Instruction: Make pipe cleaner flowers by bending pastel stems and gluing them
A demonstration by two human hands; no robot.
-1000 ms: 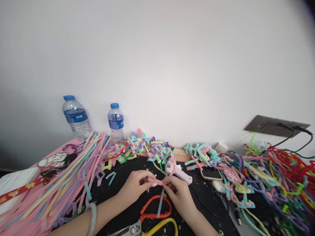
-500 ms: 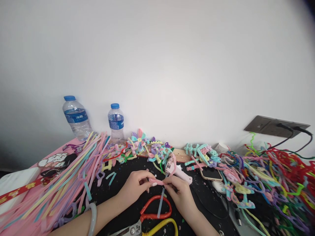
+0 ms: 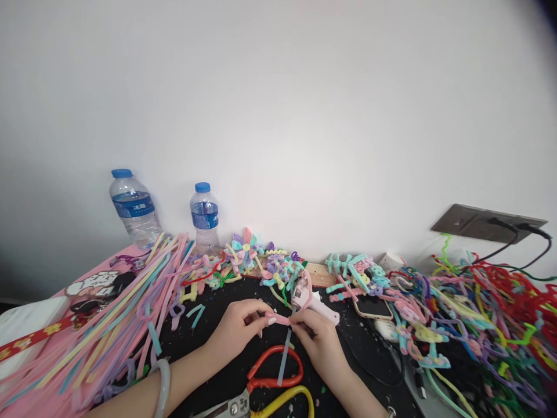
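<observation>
A pink pipe cleaner (image 3: 281, 320) is stretched between my two hands above the black mat. Thumb and fingers of my left hand (image 3: 243, 325) pinch its left end, and my right hand (image 3: 315, 337) pinches the right end. A length of the pink strand loops up behind my right fingers. Just beyond lies a pale pink glue gun (image 3: 324, 310); its translucent glue stick (image 3: 285, 357) reaches toward me, over the scissors. Those scissors (image 3: 276, 383), with one red and one yellow handle, rest on the mat below my hands.
Loose pastel pipe cleaners (image 3: 126, 313) fan out at left. Two water bottles (image 3: 204, 215) stand against the wall. Finished pipe-cleaner pieces (image 3: 246, 249) line the back. A phone (image 3: 373, 307) and a tangled colourful heap (image 3: 491, 325) lie right, below a wall socket (image 3: 487, 223) with plugged cables.
My left fingers have shifted slightly along the pink pipe cleaner and now cover more of its left end. My right hand has barely moved.
</observation>
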